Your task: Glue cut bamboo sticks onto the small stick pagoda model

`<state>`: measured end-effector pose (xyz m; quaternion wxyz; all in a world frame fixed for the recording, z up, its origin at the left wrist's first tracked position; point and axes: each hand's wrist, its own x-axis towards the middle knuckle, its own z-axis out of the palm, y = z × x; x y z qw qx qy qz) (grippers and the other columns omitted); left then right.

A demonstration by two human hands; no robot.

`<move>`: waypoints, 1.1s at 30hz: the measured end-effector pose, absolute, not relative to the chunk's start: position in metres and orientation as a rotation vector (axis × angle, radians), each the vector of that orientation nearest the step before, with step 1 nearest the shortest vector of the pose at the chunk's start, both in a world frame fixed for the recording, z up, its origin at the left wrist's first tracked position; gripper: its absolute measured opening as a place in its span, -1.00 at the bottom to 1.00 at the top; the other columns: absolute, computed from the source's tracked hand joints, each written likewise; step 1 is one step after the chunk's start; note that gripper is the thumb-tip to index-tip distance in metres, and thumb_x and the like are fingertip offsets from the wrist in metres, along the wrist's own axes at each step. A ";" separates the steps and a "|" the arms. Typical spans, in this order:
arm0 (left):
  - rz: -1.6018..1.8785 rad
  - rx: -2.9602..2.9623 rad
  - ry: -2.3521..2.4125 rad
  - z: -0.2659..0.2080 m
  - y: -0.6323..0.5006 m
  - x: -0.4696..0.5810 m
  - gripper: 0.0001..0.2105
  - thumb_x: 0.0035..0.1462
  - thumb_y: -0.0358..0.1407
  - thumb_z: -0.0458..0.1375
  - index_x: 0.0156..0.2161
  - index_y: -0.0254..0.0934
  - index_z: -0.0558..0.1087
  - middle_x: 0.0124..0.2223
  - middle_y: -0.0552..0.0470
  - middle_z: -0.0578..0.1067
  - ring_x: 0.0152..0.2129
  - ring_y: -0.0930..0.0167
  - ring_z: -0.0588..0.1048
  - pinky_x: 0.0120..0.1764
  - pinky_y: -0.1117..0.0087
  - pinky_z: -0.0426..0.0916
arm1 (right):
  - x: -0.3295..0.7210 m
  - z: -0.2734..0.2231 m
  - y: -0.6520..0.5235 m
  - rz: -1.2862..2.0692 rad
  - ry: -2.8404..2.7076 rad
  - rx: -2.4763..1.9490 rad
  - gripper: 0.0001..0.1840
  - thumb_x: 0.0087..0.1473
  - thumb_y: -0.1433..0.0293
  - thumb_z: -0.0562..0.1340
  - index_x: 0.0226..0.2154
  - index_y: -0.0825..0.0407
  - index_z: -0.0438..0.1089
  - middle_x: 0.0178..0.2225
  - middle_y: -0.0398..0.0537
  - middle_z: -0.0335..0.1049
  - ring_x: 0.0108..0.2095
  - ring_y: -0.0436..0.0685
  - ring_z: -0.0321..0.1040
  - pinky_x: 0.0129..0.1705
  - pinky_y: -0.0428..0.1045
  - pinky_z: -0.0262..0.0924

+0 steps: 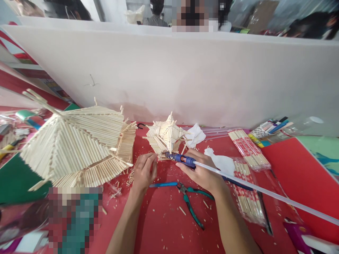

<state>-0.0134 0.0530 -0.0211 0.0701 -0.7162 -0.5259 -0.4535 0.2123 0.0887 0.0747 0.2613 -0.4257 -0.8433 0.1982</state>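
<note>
My right hand (208,178) is wrapped around a blue hot glue gun (185,160) with a long clear glue stick (265,188) trailing from its back end. The gun's dirty nozzle is at the front lower edge of a small pointed roof model (169,132) built of wooden sticks. My left hand (144,170) is near that model's front left side, its fingers curled towards the thumb. Whatever they may hold is too small or hidden to see. Below the hands, diagonal cutters with green handles (189,201) and a blue pen-like stick (164,184) lie on the red table.
A larger stick-built roof model (76,141) fills the left side. Packs of wooden sticks (249,148), crumpled tissue (218,161) and a pen holder (261,131) lie right. A white board (169,70) stands behind. Stick scraps dot the red table (159,225). Several people are beyond the board.
</note>
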 end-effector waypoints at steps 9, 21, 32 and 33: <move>-1.365 -2.143 -1.628 -0.023 0.051 -0.015 -0.71 0.26 -0.51 0.07 0.02 -0.21 0.43 -0.15 -0.05 0.56 -0.22 0.35 0.54 -0.14 0.32 0.43 | 0.216 0.073 0.089 0.588 -2.247 -1.157 -0.75 0.29 0.19 0.23 -0.34 -0.03 0.47 -0.38 -0.09 0.42 -0.42 0.08 0.35 -0.36 -0.04 0.22; -1.343 -2.144 -1.630 -0.024 0.050 -0.015 -0.68 0.25 -0.52 0.06 0.05 -0.21 0.43 -0.12 -0.06 0.56 -0.21 0.35 0.54 -0.13 0.32 0.45 | 0.218 0.073 0.090 0.603 -2.234 -1.185 -0.74 0.29 0.17 0.22 -0.34 -0.03 0.46 -0.40 -0.10 0.40 -0.42 0.10 0.33 -0.33 -0.02 0.22; -1.344 -2.151 -1.660 -0.031 0.049 -0.016 -0.67 0.25 -0.50 0.05 0.06 -0.19 0.44 -0.10 -0.07 0.56 -0.18 0.34 0.55 -0.09 0.30 0.46 | 0.215 0.072 0.089 0.622 -2.230 -1.175 -0.75 0.29 0.17 0.23 -0.32 -0.04 0.46 -0.30 -0.07 0.48 -0.30 0.13 0.42 -0.25 -0.01 0.27; -1.348 -2.148 -1.656 -0.031 0.049 -0.016 -0.67 0.25 -0.50 0.06 0.06 -0.20 0.44 -0.10 -0.07 0.56 -0.18 0.34 0.55 -0.09 0.30 0.46 | 0.215 0.072 0.089 0.650 -2.227 -1.168 -0.75 0.29 0.17 0.23 -0.33 -0.04 0.46 -0.30 -0.08 0.48 -0.30 0.13 0.43 -0.26 -0.01 0.27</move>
